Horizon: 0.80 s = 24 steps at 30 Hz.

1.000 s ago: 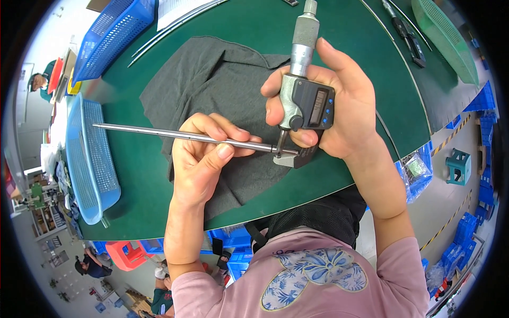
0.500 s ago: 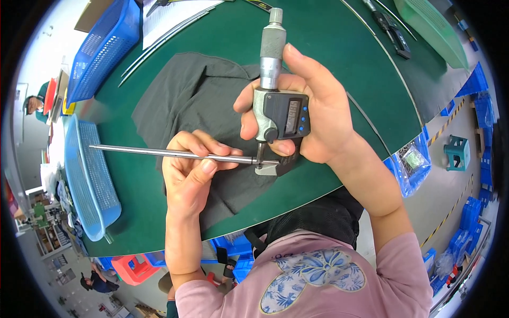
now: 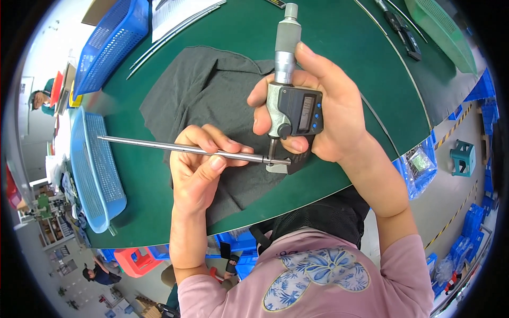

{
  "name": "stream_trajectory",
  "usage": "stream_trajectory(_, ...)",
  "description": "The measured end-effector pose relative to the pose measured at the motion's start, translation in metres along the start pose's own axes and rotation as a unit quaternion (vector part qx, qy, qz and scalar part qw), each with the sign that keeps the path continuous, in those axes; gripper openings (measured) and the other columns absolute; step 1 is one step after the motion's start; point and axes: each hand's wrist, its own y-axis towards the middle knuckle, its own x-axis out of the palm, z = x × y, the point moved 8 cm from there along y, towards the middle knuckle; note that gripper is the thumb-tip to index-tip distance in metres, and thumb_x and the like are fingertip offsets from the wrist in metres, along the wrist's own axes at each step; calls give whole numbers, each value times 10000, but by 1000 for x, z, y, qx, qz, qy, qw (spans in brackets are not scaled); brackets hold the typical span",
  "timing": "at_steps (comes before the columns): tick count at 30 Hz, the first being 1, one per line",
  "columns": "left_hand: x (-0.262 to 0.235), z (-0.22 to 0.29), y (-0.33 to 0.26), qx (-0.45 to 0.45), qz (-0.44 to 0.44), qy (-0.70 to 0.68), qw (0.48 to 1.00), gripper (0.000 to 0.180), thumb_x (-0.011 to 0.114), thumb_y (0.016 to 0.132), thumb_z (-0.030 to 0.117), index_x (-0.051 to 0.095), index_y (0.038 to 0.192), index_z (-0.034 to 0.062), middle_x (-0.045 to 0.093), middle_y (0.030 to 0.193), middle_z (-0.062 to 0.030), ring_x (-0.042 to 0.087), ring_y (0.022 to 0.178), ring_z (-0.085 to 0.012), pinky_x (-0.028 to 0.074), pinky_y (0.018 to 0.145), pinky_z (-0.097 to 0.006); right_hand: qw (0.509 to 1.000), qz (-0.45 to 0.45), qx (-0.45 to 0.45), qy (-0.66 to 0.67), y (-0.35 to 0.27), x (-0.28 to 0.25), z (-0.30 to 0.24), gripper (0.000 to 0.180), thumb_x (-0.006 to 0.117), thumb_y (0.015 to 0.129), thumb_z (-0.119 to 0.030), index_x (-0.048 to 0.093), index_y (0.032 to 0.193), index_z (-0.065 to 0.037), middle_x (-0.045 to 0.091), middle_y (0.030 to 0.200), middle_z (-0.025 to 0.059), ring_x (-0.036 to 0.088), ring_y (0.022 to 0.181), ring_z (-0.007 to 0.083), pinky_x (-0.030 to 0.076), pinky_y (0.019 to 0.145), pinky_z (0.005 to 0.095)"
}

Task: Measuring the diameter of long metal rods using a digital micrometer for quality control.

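Observation:
My right hand (image 3: 339,114) is wrapped round a digital micrometer (image 3: 301,111) with a grey frame, a black display housing and blue buttons. Its thimble points away from me, with my thumb beside the sleeve. In my left hand (image 3: 193,172), thumb and fingers pinch a long, thin metal rod (image 3: 143,143) that tapers at its left end. The rod's right end lies across the micrometer's jaw, between spindle and anvil, and sticks out slightly beyond; whether both faces touch it I cannot tell. Below both hands a dark grey cloth (image 3: 180,90) lies crumpled on the green table (image 3: 151,212).
Blue baskets (image 3: 114,47) and a light blue basket (image 3: 101,185) line the left side. Thin rods (image 3: 175,37) lie by white paper at the far left. Another black measuring tool (image 3: 401,32) and a green basket (image 3: 445,40) are far right. A teal stool (image 3: 463,158) stands on the floor.
The scene has shifted slightly right in the view, and the micrometer has moved a little right with my right hand. The display reading differs. Both grips stay the same.

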Motion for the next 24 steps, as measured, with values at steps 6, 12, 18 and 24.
stream_trajectory(6,1,0,-2,6,0,4,1000,153,548,752,-38,430,840,3,524,839,-162,583,852,-335,525,721,-383,1000,1,-11,-3,-1,0,0,534,378,844,-452,552,774,48,577,620,165,444,326,138,352,311,207)
stream_trajectory(12,-1,1,-3,7,8,19,1000,157,558,750,-28,427,831,5,520,836,-161,586,839,-335,532,703,-376,1000,-11,-14,-6,-1,3,-1,533,350,860,-434,548,793,56,580,627,164,445,328,142,353,313,212)
stream_trajectory(18,1,4,-3,16,-3,9,1000,159,558,750,-26,425,831,6,518,833,-158,586,840,-335,533,698,-379,1000,2,-2,-9,-2,2,0,556,279,877,-419,542,827,68,579,644,172,447,336,146,358,321,211)
stream_trajectory(24,1,3,-5,11,-9,4,1000,155,555,752,-25,428,835,5,518,837,-162,583,846,-341,532,699,-386,1000,4,-2,4,-2,2,4,557,328,858,-449,546,802,61,575,624,165,440,328,141,351,314,208)
